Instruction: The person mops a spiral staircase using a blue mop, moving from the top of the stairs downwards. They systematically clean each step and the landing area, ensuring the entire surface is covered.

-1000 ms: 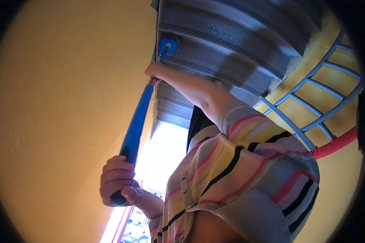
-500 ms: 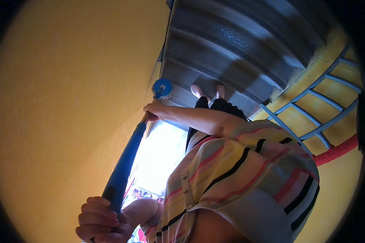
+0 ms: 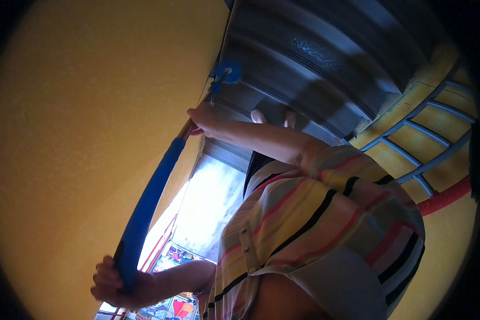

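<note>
A mop with a long blue grip [image 3: 149,205] slants from the lower left up toward the stairs, close beside the yellow wall. Its bare metal shaft shows above the grip, and at the far end is a round blue mop head [image 3: 230,72], held over the dark steps. My left hand [image 3: 109,281] is wrapped around the grip's near end. Farther along, my right hand [image 3: 202,119] closes on the shaft just above the grip, its arm crossing in front of my striped top. Any mop strands beneath the disc are too dark to make out.
Dark curving steps [image 3: 282,58] with ridged edges fill the top. My feet [image 3: 258,116] stand on one. A yellow wall [image 3: 90,117] rises at left. On the right are a grey metal railing [image 3: 400,144] and a red wrapped rail [image 3: 445,196]. Bright floor shows below.
The mop head has moved away from me, up and slightly right. My right hand has gone forward with the shaft; my left hand has shifted left.
</note>
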A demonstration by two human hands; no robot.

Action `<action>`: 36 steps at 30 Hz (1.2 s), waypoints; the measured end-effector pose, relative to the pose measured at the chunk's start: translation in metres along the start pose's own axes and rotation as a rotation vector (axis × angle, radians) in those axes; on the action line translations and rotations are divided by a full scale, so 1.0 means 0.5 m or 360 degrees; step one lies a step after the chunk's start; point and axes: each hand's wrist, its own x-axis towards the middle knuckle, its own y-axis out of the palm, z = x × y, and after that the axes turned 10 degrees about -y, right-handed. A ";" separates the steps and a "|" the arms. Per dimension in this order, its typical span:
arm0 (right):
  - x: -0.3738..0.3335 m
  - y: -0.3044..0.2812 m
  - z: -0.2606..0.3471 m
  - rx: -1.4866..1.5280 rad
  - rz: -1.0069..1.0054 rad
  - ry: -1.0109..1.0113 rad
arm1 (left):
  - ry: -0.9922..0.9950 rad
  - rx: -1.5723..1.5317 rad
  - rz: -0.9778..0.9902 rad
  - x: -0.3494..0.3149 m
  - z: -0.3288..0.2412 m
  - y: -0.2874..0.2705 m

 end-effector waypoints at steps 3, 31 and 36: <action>0.068 -0.031 0.017 0.0166 -0.0117 -0.0107 | 0.0049 0.0222 -0.0049 -0.008 0.070 0.060; -0.098 -0.013 0.025 0.0236 0.0028 0.0203 | 0.0027 0.0525 0.0116 -0.020 -0.047 -0.016; 0.012 -0.022 -0.005 0.0893 -0.0207 0.0249 | 0.0297 0.1194 0.0217 -0.025 0.043 -0.020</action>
